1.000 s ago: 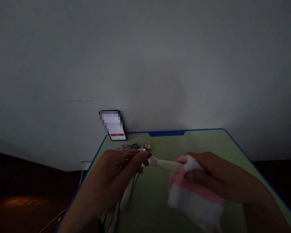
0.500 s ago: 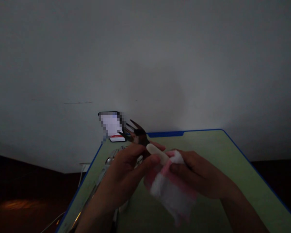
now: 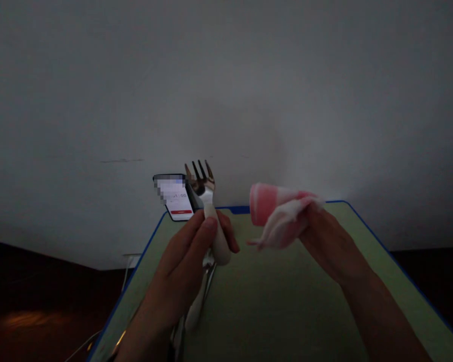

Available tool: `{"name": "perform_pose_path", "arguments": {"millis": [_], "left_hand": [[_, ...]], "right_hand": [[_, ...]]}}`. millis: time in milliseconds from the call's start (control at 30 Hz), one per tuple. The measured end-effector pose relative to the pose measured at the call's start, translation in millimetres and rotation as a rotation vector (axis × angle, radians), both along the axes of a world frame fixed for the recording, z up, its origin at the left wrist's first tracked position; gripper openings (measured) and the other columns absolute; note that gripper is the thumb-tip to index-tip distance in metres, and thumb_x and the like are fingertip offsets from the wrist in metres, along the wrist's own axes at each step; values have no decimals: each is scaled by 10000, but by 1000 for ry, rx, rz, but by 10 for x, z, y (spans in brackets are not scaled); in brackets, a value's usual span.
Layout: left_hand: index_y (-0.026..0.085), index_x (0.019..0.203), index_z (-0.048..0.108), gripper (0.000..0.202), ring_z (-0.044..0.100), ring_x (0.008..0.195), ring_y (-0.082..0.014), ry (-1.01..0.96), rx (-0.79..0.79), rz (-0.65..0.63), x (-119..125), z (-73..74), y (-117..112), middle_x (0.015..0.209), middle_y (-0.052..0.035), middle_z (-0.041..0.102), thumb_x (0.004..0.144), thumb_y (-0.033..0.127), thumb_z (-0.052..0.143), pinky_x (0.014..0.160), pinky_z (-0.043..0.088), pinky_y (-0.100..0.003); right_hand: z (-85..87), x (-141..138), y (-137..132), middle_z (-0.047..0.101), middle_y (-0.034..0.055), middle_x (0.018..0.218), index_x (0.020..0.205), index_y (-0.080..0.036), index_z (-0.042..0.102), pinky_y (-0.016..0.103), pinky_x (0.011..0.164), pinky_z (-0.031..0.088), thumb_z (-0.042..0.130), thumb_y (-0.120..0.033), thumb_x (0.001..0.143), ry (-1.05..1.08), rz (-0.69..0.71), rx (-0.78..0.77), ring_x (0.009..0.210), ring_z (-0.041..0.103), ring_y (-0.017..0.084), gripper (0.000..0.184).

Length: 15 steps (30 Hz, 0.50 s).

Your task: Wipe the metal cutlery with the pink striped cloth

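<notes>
A fork point(image 3: 218, 236) with a white handle and shiny metal tines is held up in my left hand point(image 3: 191, 251), thumb pressed along the handle and tines pointing away from me. My right hand point(image 3: 322, 239) grips a pink and white cloth point(image 3: 281, 208), which drapes over the fingers and hides most of them. Cloth and fork are apart, with a gap between them. Under my left hand, other cutlery point(image 3: 198, 301) lies on the table, partly covered by the hand and forearm.
The green table point(image 3: 272, 301) has a blue edge and stands against a grey wall point(image 3: 226, 90). A phone point(image 3: 175, 198) with a lit screen leans at the table's back left corner. A white cable point(image 3: 85, 344) hangs at the left.
My right hand has drawn the cloth off the fork handle and lifted it up and away. The fork in my left hand has turned more upright, its tines now facing up.
</notes>
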<state>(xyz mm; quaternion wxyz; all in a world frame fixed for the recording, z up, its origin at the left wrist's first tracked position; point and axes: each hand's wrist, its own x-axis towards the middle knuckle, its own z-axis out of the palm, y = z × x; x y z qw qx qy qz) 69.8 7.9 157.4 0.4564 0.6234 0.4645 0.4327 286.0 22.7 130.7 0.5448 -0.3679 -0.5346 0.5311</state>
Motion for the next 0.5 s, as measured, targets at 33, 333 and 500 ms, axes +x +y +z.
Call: {"name": "perform_pose_path", "arguments": {"millis": [33, 333, 500], "left_hand": [[188, 852, 510, 283, 532, 658, -126, 4, 22, -14, 21, 22, -21, 729, -3, 595, 938, 350, 295, 618, 422, -243], [183, 726, 472, 321, 378, 486, -88, 348, 67, -98, 176, -27, -86, 570, 46, 416, 927, 384, 323, 447, 287, -212], [191, 816, 520, 317, 452, 519, -110, 571, 81, -126, 181, -80, -42, 622, 28, 513, 931, 385, 297, 485, 309, -228]], "right_hand": [[7, -21, 12, 589, 22, 1116, 1080, -276, 547, 319, 807, 454, 345, -473, 899, 104, 0, -32, 1009, 547, 172, 336], [-91, -145, 58, 666, 25, 931, 895, -227, 563, 349, 745, 501, 353, -335, 829, 449, 71, -397, 902, 615, 194, 245], [-193, -216, 67, 629, 39, 1021, 1008, -234, 525, 326, 681, 514, 254, -439, 848, 266, 74, -268, 909, 605, 193, 375]]}}
